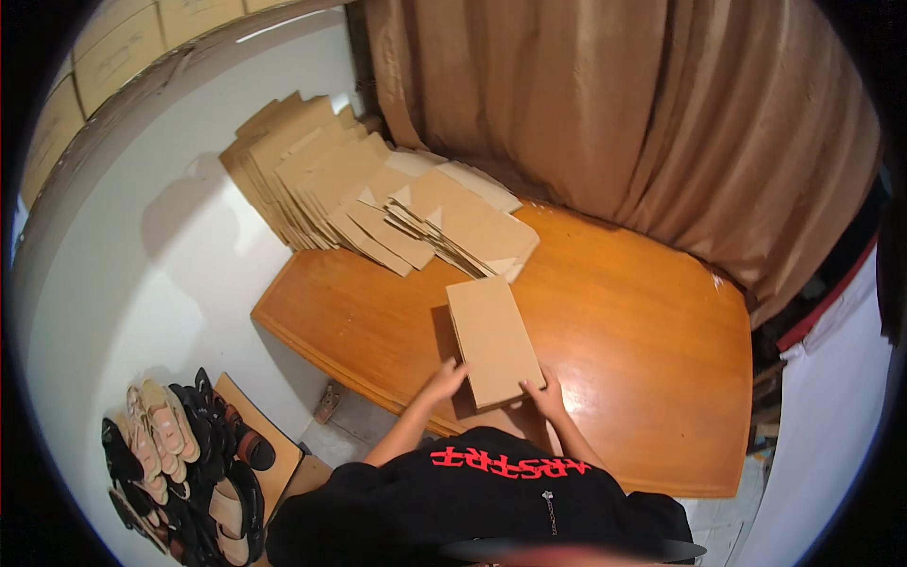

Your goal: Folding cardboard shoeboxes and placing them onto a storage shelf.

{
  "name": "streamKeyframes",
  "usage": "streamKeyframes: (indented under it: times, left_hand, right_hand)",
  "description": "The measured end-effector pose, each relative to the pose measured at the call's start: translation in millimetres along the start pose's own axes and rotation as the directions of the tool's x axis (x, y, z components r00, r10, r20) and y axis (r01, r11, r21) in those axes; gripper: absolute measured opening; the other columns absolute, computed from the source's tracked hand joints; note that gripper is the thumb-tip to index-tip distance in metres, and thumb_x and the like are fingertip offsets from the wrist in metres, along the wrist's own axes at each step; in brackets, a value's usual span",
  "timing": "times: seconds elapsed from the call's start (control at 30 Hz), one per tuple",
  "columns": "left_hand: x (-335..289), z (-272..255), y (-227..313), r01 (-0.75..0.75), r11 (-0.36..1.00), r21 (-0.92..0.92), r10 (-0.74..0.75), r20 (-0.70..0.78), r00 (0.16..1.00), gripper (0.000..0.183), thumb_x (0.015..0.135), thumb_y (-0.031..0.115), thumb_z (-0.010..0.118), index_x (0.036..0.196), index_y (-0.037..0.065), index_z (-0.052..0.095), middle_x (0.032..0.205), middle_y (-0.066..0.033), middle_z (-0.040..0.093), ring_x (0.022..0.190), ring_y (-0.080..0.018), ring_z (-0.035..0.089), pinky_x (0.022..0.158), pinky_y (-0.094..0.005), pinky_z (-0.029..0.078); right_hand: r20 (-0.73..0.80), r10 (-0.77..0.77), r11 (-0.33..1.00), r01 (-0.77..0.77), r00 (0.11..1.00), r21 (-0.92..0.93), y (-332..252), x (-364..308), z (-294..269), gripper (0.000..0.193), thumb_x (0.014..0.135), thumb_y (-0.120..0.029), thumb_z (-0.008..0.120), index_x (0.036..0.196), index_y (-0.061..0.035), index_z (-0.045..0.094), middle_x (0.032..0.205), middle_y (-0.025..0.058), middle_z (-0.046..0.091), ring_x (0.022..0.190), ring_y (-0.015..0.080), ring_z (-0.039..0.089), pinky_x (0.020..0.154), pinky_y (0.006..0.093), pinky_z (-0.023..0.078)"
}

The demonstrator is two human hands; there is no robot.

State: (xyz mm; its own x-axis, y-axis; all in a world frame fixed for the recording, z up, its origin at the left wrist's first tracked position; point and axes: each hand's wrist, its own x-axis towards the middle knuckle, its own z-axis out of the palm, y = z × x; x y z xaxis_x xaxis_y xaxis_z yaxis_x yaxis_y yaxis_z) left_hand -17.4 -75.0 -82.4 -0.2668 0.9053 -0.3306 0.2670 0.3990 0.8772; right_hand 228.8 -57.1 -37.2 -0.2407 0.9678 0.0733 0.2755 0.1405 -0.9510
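A brown cardboard box (495,338), closed and longer than it is wide, is between my hands at the near side of the wooden table (624,359). My left hand (448,378) grips its left side near the front corner. At the opposite front corner, my right hand (544,391) holds the box with the thumb on its top face. Most of the fingers of both hands are hidden by the box. A shadow falls on the tabletop to the left of the box.
Flattened cardboard boxes (312,180) lie in a fanned stack at the table's far left, against the wall. A brown curtain (605,104) hangs behind the table. Sandals (161,435) are piled at the lower left. Several boxes (118,52) sit on a high shelf.
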Motion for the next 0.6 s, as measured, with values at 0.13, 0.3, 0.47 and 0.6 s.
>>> streamKeyframes:
  times: [0.13,0.3,0.47,0.6]
  left_hand:
    - [-54.1,-12.9,14.1,-0.169,0.962,-0.213,0.201,0.139,0.970,0.071,0.081,0.033,0.062,0.132,0.000,0.027,0.125,-0.0207,0.044,0.118,-0.0287,0.042,0.097,-0.0337,0.035]
    - [-72.2,-61.8,49.2,-0.324,0.854,-0.406,0.368,0.032,0.929,0.083,0.081,0.022,0.061,0.140,0.003,0.007,0.141,-0.0154,0.022,0.130,-0.0237,0.022,0.105,-0.0350,0.022]
    - [-55.0,-154.4,178.4,-0.769,0.601,-0.217,0.787,-0.005,0.617,0.104,0.070,0.021,0.070,0.141,0.007,-0.005,0.147,-0.0145,0.002,0.136,-0.0241,0.005,0.108,-0.0367,0.014]
    - [-49.9,-216.2,308.4,-0.937,0.317,0.149,0.946,-0.119,0.301,0.108,0.065,0.014,0.075,0.142,0.012,0.000,0.148,-0.0124,0.005,0.136,-0.0254,0.010,0.107,-0.0367,0.020]
  right_hand:
    - [0.076,-0.080,0.997,0.081,0.994,-0.009,0.5,-13.9,34.1,0.058,0.074,-0.021,0.066,0.122,0.0035,0.044,0.112,0.0212,0.050,0.108,0.0306,0.048,0.094,0.0389,0.037]
    - [0.015,-0.371,0.925,0.368,0.929,0.091,-59.0,-0.8,64.3,0.084,0.070,-0.027,0.068,0.135,0.0005,0.023,0.130,0.0216,0.032,0.121,0.0341,0.033,0.100,0.0428,0.028]
    - [-0.164,-0.580,0.746,0.601,0.798,0.287,-140.5,105.1,80.4,0.090,0.066,-0.028,0.070,0.136,-0.0001,0.021,0.133,0.0187,0.029,0.123,0.0328,0.031,0.102,0.0409,0.025]
    - [-0.302,-0.745,0.510,0.799,0.595,0.317,-279.5,207.6,66.8,0.073,0.079,-0.025,0.064,0.133,0.0022,0.024,0.130,0.0134,0.034,0.117,0.0222,0.037,0.097,0.0343,0.030]
